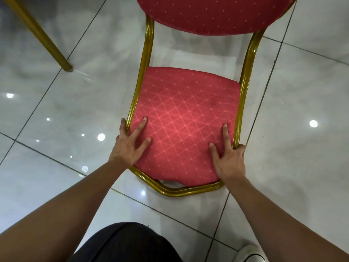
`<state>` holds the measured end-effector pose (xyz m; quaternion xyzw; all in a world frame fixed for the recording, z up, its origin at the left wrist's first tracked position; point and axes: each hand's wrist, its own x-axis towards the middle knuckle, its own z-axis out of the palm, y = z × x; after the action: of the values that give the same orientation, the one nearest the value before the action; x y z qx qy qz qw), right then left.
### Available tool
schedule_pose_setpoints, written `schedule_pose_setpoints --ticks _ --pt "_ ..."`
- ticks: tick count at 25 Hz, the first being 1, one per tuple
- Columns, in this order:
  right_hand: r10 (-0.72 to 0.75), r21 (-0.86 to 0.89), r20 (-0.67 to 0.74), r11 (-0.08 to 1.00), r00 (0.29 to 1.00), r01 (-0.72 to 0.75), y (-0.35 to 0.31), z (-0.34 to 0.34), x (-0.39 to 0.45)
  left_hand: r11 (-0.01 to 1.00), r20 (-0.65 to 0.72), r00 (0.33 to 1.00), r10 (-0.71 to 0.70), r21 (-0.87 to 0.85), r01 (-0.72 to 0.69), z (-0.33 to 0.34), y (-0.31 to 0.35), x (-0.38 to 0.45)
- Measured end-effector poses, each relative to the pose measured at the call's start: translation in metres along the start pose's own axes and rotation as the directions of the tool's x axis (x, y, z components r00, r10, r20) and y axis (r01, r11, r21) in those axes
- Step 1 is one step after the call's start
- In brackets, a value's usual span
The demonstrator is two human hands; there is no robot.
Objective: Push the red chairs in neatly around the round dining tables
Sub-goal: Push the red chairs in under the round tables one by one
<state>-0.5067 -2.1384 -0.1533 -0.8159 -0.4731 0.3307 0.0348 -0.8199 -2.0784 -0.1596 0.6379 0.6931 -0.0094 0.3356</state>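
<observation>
Left hand (127,146), right hand (229,160) grip red chair (184,118) seat corners, gold frame

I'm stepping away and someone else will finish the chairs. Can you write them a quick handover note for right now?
Left hand: grips the front left corner of the chair, thumb and a finger flat on the seat, others round the gold frame.
Right hand: same grip on the front right corner.
Chair: on the tiled floor, facing the person, backrest away. A gold leg stands at upper left.
Done: chair held on both sides.
Left: no table is in view; push the chair in neatly.
</observation>
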Motion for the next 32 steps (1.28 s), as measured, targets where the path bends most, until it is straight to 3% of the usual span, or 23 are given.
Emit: schedule_pose_setpoints --ticks 4,12,22,32 --pt "-0.037 0.034 0.021 0.999 0.999 0.036 0.003 -0.006 0.000 0.998 0.012 1.000 0.012 -0.060 -0.011 -0.006 0.002 -0.002" --pt "-0.011 -0.054 0.052 0.998 0.999 0.014 -0.008 -0.060 -0.050 1.000 0.027 1.000 -0.002 0.025 0.002 -0.052 0.036 -0.063" --pt "0.115 -0.193 0.261 0.979 0.958 -0.065 -0.068 -0.223 -0.199 0.974 0.099 0.973 -0.210 0.111 0.198 -0.206 0.124 -0.227" --pt "0.216 -0.311 0.498 0.949 0.840 -0.059 -0.117 -0.401 -0.309 0.915 0.183 0.906 -0.381 0.212 0.342 -0.354 0.231 -0.384"
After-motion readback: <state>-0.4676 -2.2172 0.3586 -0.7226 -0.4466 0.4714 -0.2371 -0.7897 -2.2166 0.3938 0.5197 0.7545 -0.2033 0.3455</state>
